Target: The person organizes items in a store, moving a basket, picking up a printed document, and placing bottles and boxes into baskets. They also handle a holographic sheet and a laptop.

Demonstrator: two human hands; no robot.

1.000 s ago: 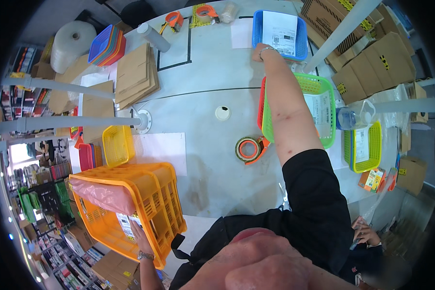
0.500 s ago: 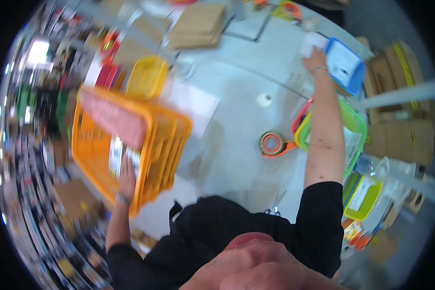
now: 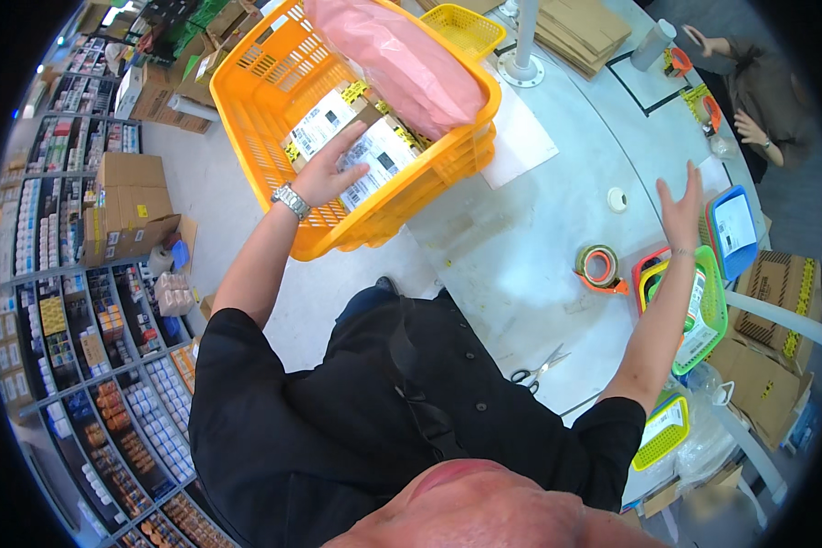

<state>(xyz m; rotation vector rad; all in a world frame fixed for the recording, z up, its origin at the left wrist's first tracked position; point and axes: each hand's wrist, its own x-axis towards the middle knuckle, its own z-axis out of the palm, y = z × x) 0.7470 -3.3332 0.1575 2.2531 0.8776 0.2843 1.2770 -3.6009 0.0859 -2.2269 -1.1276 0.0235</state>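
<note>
Head view, left hand: the left hand (image 3: 324, 173), a metal watch at its wrist, lies flat with fingers spread inside the large orange plastic crate (image 3: 274, 100), palm down on the labelled cardboard parcels (image 3: 365, 155); it grips nothing.
Head view, crate: the orange crate stands at the edge of the pale grey tabletop (image 3: 521, 256), part of it overhanging the floor side; a pink plastic mailer bag (image 3: 406, 64) lies across the top of the parcels, just beside the left hand.
Head view, right hand: the right hand (image 3: 680, 205) is raised above the tabletop, open wide with fingers spread, holding nothing and touching nothing.
Head view, near the right hand: a small blue plastic basket with a white label sheet (image 3: 731, 228) is just beside it; a green plastic basket nested in red and orange ones (image 3: 703, 315) sits under the forearm.
Head view, tabletop items: an orange tape dispenser with a roll of tape (image 3: 598, 267) lies near the baskets; black-handled scissors (image 3: 534, 370) lie close to the body; a small white roll (image 3: 617, 199) sits apart from both.
Head view, far side: a small yellow plastic basket (image 3: 466, 27) stands behind the crate, beside a stack of flat brown cardboard sheets (image 3: 580, 27).
Head view, another person: 1 co-worker's hand (image 3: 749, 128) rests at the far edge of the tabletop.
</note>
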